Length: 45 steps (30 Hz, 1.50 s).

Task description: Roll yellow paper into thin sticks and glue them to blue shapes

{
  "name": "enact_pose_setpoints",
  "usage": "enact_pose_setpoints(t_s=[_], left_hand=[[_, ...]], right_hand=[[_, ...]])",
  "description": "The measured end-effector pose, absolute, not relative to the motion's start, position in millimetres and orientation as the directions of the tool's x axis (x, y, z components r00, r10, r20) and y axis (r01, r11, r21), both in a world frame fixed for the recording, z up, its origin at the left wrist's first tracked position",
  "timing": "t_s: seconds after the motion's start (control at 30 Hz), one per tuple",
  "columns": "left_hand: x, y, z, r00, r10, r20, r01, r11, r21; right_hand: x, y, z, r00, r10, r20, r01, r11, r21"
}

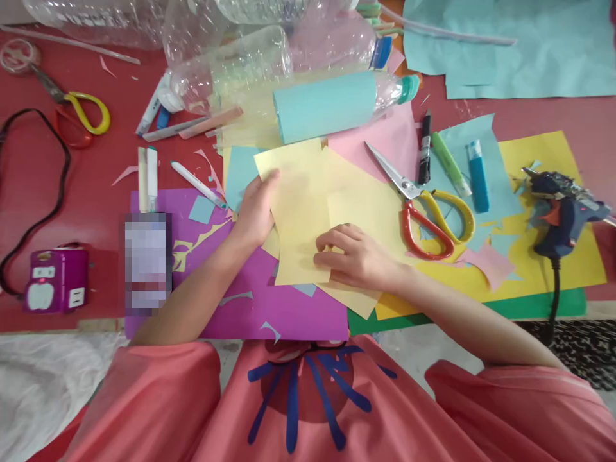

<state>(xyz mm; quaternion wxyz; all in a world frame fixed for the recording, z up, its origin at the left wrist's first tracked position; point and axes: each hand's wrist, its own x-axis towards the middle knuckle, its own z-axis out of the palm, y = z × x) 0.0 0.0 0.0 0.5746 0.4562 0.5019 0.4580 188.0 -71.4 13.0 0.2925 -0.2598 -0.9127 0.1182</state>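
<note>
A pale yellow sheet of paper (298,212) is raised a little above the table. My left hand (255,212) grips its left edge, thumb on top and the other fingers mostly hidden. At the lower right edge lies my right hand (356,256), its fingers bent and apart over the paper, not closed round it. Beneath is another pale yellow sheet (366,205). Scissors (418,199) with red and yellow handles rest to the right, blades apart. Just beyond the papers, a plastic bottle wrapped in light blue paper (327,106) lies on its side.
Clear plastic bottles (231,64) lie at the back. A glue gun (563,205) sits at right on yellow paper (577,256). On the left are a phone (147,263), a purple power socket box (58,279) with a black cord, and more scissors (72,102). Markers and paper scraps are scattered about.
</note>
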Motion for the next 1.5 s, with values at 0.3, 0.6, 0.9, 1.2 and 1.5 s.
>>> enact_pose_setpoints(t_s=[0.3,0.6,0.9,1.2,1.5], left_hand=[[4,-19,8,0.280,0.895,-0.348,-0.186,0.406,0.895],[1,-23,13,0.299,0.939,-0.172,0.091,0.151,0.984],[-1,-25,17,0.373,0.907,-0.194,0.084,0.175,0.981],[1,-25,15,0.315,0.937,-0.153,0.141,0.113,0.984],[0,-29,16,0.291,0.949,-0.121,0.147,0.081,0.986]], right_hand=[[181,-51,26,-0.187,0.976,0.108,0.407,0.177,-0.896],[181,-47,15,-0.032,0.999,0.010,0.320,0.020,-0.947],[188,-43,11,-0.134,0.988,-0.079,-0.030,-0.084,-0.996],[191,-42,10,-0.176,0.975,-0.134,-0.008,-0.138,-0.990],[192,-41,10,-0.152,0.985,-0.086,0.085,-0.074,-0.994]])
